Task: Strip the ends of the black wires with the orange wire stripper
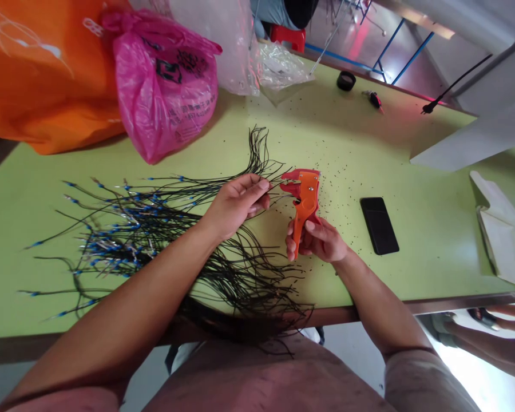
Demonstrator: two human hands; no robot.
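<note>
In my right hand [315, 239] I grip the handles of an orange and red wire stripper [308, 191], its jaws pointing left. My left hand [238, 203] pinches a thin black wire [273, 182] between thumb and fingers, close to the jaws; whether the wire's end lies inside them I cannot tell. Under and around my left forearm spreads a large heap of black wires [227, 280]. Many of them carry blue connectors [115, 246] at their left ends. A smaller bunch of wires [257, 149] lies just beyond my left hand.
Small black scraps dot the green table [429, 229]. A black phone [380, 225] lies to the right, beside papers [502, 229]. A pink bag [167, 86] and an orange bag [47, 74] stand back left. Black tape [345, 80] and keys [374, 100] lie at the back.
</note>
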